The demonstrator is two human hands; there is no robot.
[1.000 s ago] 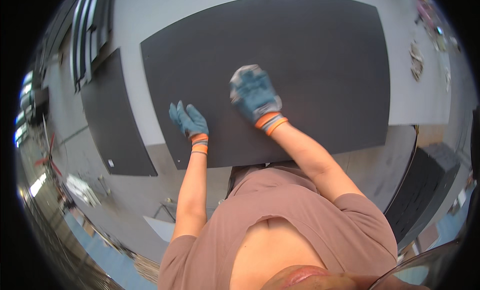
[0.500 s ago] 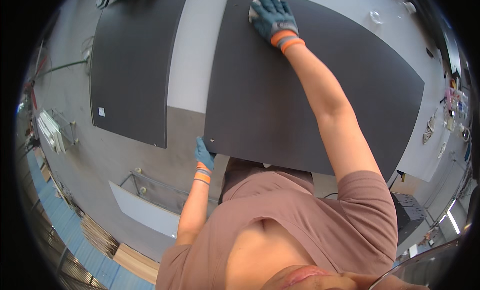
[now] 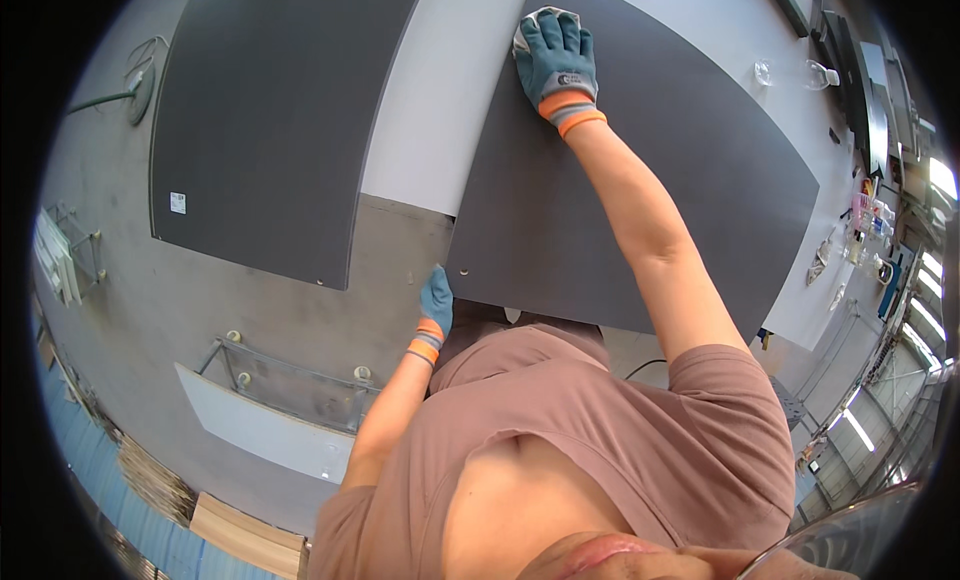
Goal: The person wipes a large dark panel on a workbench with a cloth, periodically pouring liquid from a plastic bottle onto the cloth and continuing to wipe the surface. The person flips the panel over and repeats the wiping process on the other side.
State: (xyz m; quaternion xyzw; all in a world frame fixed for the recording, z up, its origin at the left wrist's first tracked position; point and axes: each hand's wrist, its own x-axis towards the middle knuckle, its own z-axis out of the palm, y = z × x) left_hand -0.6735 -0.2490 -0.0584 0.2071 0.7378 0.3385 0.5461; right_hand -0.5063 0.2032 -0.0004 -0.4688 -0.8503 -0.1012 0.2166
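Under my gloved right hand (image 3: 558, 62) a white cloth (image 3: 521, 42) lies pressed on the dark grey panel (image 3: 640, 180). The fingers point away from me and hold the cloth flat, close to the panel's left edge; most of the cloth is hidden beneath the glove. My left hand (image 3: 436, 298), in a matching blue-grey glove with an orange cuff, is closed at the panel's near left corner. Its fingertips are partly hidden there. A small round hole (image 3: 464, 273) shows in the panel beside that hand.
Another dark grey panel (image 3: 270, 130) with a white label (image 3: 178, 203) lies to the left. Clear plastic bottles (image 3: 822, 76) and small tools (image 3: 820, 262) rest on the white surface at right. A wheeled metal cart (image 3: 290, 365) stands lower left, beside a pale board (image 3: 255, 420).
My right hand has slid with the cloth nearer to me and toward the panel's left edge. My left hand stays at the corner. The whole view has turned slightly.
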